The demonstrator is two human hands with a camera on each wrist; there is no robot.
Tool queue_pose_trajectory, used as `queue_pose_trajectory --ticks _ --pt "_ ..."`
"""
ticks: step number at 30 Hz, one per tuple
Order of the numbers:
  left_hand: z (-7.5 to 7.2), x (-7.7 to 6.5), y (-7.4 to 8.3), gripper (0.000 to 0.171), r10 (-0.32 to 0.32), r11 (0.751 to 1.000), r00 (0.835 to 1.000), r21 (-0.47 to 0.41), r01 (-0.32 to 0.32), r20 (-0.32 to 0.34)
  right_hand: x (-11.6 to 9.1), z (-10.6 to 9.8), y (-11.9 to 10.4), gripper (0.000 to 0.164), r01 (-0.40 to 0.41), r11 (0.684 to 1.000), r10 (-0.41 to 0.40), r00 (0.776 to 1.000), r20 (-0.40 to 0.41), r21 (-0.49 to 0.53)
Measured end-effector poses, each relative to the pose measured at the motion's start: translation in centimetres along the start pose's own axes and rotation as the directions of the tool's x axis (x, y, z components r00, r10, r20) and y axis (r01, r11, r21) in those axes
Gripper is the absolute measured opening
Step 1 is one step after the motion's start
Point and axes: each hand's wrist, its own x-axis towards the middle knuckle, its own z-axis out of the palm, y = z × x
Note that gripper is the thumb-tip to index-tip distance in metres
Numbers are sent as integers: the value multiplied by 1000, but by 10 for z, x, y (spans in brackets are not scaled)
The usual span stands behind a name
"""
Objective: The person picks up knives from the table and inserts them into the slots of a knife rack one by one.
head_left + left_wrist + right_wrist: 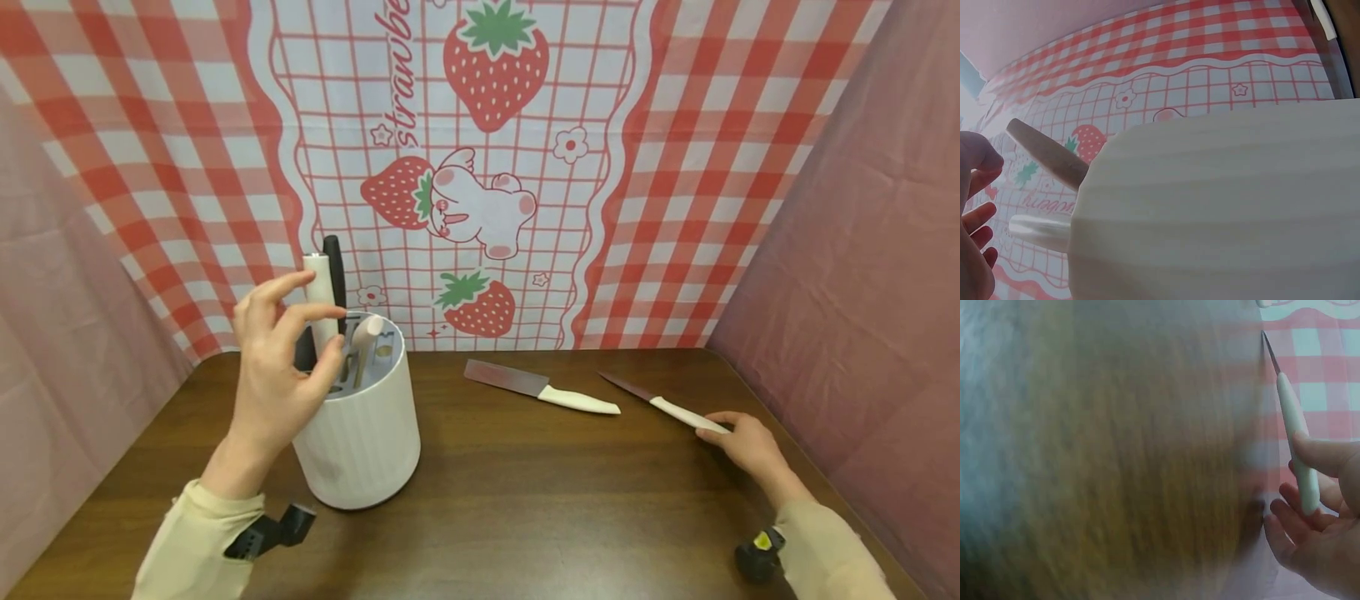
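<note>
My left hand (272, 367) is raised beside a white ribbed knife block (367, 450), its fingers bent but apart from each other. In the left wrist view a gap shows between the fingertips and the handles, and nothing is held. From the block's top rise a white handle (320, 287), a black handle (335, 271) and a tilted pale handle (367, 331). On the right, my right hand (750, 450) pinches the white handle of a narrow knife (1294, 419) between thumb and fingers. The knife's blade points away to the left, low over the table.
A cleaver-like knife with a white handle (577, 400) lies on the brown wooden table (525, 517), between the block and the narrow knife. Behind stands a strawberry-print checked cloth (480, 192). Pink cloth (847, 275) hangs at both sides.
</note>
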Motion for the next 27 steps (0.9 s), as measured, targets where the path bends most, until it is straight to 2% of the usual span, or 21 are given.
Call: queue_pose_trajectory --ticks 8,17,27 --pt "4 -2 2 28 13 1000 1000 -7 -13 -8 -2 -2 3 51 -25 997 29 998 -56 67" --pt "4 -4 2 26 21 1000 1000 -10 -21 13 -4 -7 -2 56 -61 989 74 993 -95 135" --pt "4 -6 4 27 15 1000 1000 -19 -14 22 -4 -9 -8 57 -62 982 89 985 -146 180"
